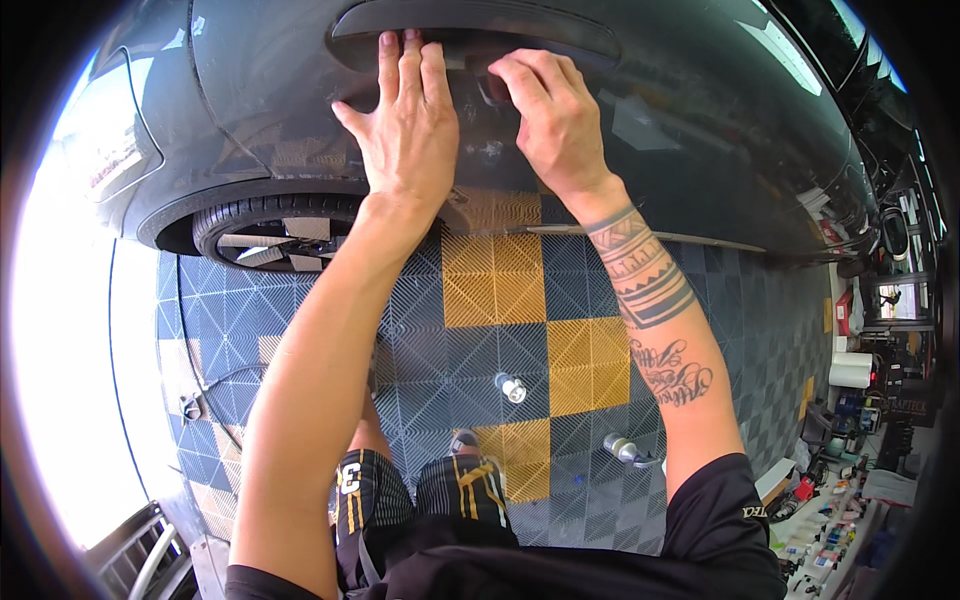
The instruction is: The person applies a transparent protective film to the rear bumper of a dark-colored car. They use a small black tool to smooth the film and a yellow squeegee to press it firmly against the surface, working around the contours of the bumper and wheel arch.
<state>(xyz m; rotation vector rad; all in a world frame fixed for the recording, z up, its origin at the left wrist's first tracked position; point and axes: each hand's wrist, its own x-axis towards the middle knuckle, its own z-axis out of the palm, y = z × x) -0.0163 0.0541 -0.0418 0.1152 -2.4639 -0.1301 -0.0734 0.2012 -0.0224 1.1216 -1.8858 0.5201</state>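
Note:
A dark grey car's body panel (690, 130) fills the upper view, with a long door handle (475, 18) at the top. My left hand (405, 130) lies open on the panel, fingertips at the handle's lower edge and thumb out to the left. Just right of it, my right hand (555, 115) is closed, fingers bent around a small dark object (490, 88) against the recess under the handle; what it is I cannot make out.
Below the panel are a wheel (270, 235) and a tiled grey and yellow floor (590, 360). Two metallic cylinders (510, 388) (620, 448) lie near my feet. A hose (180, 330) runs at left; tools and supplies (820, 500) crowd the right.

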